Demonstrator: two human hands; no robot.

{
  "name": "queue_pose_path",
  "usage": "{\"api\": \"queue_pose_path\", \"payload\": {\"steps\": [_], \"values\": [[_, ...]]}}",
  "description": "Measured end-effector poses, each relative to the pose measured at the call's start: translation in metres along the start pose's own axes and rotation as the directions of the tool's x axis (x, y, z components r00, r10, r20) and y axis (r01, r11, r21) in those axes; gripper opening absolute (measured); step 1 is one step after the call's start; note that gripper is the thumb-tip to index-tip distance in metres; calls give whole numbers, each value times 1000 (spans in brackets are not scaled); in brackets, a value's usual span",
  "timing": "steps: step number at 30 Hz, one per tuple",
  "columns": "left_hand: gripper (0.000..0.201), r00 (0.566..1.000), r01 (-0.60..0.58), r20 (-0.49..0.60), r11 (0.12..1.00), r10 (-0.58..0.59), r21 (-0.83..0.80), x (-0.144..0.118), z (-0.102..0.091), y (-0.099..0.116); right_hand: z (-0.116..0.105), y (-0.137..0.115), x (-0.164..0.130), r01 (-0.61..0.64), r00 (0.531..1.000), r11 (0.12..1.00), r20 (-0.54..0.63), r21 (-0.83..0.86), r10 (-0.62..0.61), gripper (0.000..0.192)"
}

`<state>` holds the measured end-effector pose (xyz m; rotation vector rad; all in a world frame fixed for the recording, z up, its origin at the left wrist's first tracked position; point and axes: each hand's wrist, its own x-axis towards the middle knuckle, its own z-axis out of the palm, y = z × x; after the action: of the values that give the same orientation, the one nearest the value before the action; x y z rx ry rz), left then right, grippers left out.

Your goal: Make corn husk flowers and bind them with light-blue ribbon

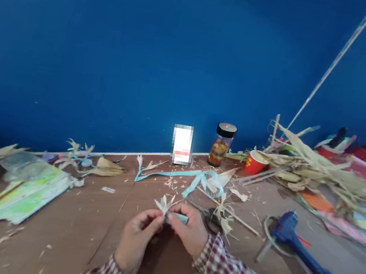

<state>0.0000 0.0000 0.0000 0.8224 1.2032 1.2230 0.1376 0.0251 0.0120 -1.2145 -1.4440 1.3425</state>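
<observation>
both hands on a husk flower

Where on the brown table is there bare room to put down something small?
Bare brown table lies between the green printed sheets and the left hand. A narrower patch lies between the right hand and the blue glue gun. The pale dry husk pile crowds the right side.

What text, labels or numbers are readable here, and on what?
None readable.
White carton by the wall: pixelated, red band only.
Jar label: too blurred.
Red cup: yellow mark, illegible.
Printed sheets left: colours only.
Small tag on the table: too small.
</observation>
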Motion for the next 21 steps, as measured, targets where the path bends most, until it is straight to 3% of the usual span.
{"api": "queue_pose_path", "payload": {"steps": [8, 14, 21], "values": [[27, 1000, -15, 14, 995, 17, -99, 3, 1, -3, 0, 4, -1, -18, 999, 997, 48, 82, 14, 20], [22, 998, -2, 68, 998, 7, -66, 1, 2, -1, 0, 4, -1, -46, 998, 992, 46, 121, 41, 20], [20, 1000, 24, 12, 997, -23, -77, 0, 1, -2, -1, 2, -1, -23, 999, 997, 50, 78, 20, 19]]}}
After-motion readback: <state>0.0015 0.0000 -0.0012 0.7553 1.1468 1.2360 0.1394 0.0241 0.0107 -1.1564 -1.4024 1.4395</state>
